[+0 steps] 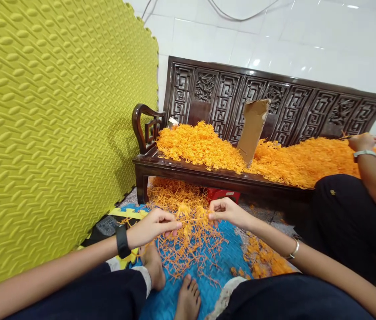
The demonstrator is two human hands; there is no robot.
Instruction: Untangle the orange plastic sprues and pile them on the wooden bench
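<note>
Between my two hands stretches a thin orange strand with small yellow-orange pieces clustered along it. My left hand, with a black watch band on the wrist, pinches one end between thumb and fingers. At the other end my right hand is closed on the strand, its fingertips partly hidden by the orange pieces; a bracelet circles that wrist. Below both hands, a tangle of loose orange strands lies on a blue foam mat near my bare feet.
A dark carved wooden bench carries heaped orange pieces and an upright cardboard piece. Yellow foam matting stands at left. Under the bench is a red container. At right, another person's hand holds a strand.
</note>
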